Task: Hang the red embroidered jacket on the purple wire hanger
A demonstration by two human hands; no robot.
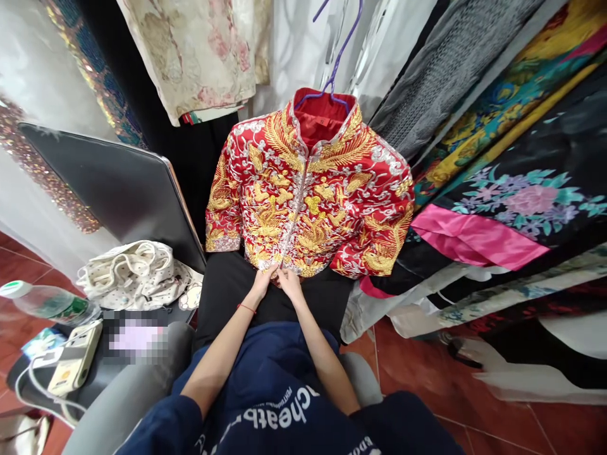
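Observation:
A red jacket (265, 189) with dense gold and silver embroidery hangs in front of me from a purple hanger (337, 60). Its stand-up collar is at the top and a front closure runs down the middle. At the lower end of that closure, my left hand (263, 280) pinches the hem. Close beside it, my right hand (290, 282) grips the hem's other side. Both sets of fingers are closed and nearly touching. Black fabric (222, 284) lies under my hands and the jacket's lower edge.
To the left, a black chair (114, 189) bears a bundled white cloth (133, 275), a plastic bottle (52, 303) and a power strip (76, 360). Hanging garments crowd the right, including a grey knit (427, 82) and black floral fabric (531, 196). Red tiles (417, 379) cover the floor.

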